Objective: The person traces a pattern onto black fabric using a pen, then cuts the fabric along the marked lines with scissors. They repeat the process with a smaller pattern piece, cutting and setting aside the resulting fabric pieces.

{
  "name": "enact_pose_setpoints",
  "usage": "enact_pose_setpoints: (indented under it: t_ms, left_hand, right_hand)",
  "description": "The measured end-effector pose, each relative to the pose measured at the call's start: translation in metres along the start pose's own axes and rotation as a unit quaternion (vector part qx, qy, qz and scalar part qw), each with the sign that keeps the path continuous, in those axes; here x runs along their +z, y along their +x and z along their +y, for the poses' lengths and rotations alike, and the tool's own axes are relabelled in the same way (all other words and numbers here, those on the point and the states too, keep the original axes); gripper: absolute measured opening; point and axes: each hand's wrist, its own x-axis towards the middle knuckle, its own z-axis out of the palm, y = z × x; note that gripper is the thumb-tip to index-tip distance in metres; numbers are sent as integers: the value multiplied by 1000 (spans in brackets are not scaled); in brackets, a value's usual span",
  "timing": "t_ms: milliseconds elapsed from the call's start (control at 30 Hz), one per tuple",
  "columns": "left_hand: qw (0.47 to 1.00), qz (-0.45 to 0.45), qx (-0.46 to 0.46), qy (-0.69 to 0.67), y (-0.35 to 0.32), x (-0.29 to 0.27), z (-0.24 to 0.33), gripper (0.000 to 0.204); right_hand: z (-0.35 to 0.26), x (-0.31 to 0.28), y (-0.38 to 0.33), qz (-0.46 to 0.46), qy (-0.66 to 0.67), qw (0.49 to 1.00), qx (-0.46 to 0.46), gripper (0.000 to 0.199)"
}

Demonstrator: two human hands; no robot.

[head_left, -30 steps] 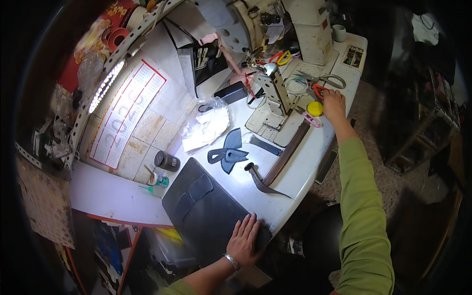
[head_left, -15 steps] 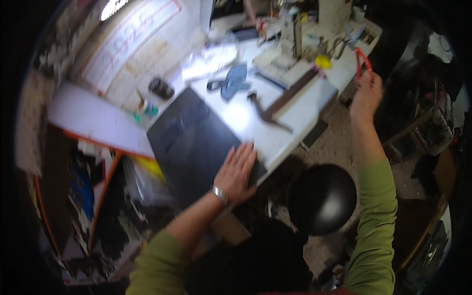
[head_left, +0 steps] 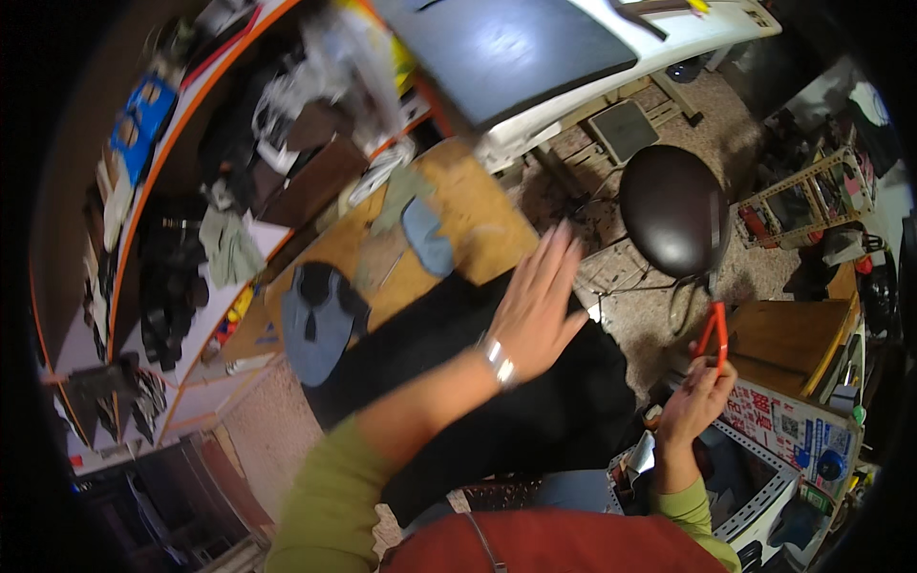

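**Pliers in right hand, left hand open over dark cloth**

Pliers (head_left: 713, 336) with red handles sit in the right hand (head_left: 694, 401), low on the right side of my view. I see the fingers closed around the handles, with the tool pointing upward, just below the stool (head_left: 675, 208). The tip is too small for me to make out.

I record the left hand (head_left: 535, 310) as open, fingers spread and flat, holding nothing. It is blurred. It hangs over the upper edge of a black cloth (head_left: 497, 411) that spreads across the middle of the view; I cannot tell whether the palm touches it. A metal bracelet (head_left: 498, 362) sits on the left wrist. Both sleeves are green.

The stool has a round dark seat and stands on a rough floor, near the right hand. Beyond the left hand lies a wooden board (head_left: 473, 224) carrying a blue-grey cut piece (head_left: 427, 239). A larger blue-grey piece (head_left: 317, 325) lies to the left of the cloth. At the top edge, a white table (head_left: 669, 38) bears a dark mat (head_left: 506, 48). Shelves (head_left: 181, 220) with an orange edge run down the left, crowded with mixed items. A printed box (head_left: 788, 430) stands just right of the right hand.
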Motion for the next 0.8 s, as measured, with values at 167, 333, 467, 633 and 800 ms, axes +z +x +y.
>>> enact_pose_setpoints:
  t_ms: [167, 333, 467, 633, 800]
  left_hand:
    - [931, -104, -326, 128, -321, 50, -33, 81]
    - [928, -102, -298, 198, -431, 75, -54, 82]
    - [946, -26, -253, 202, -444, 82, -58, 84]
    - [948, 28, -221, 227, -448, 85, -50, 80]
    - [939, 39, -215, 264, -457, 90, -56, 74]
  right_hand:
    - [59, -1, -116, -117, -190, 974, -29, 13]
    - [84, 9, -158, -351, -224, 875, -246, 6]
    - [111, -2, -181, -436, -219, 811, -322, 22]
    - [130, -24, -201, -491, -294, 733, -366, 21]
    - [121, -28, -207, -471, -328, 705, -417, 15]
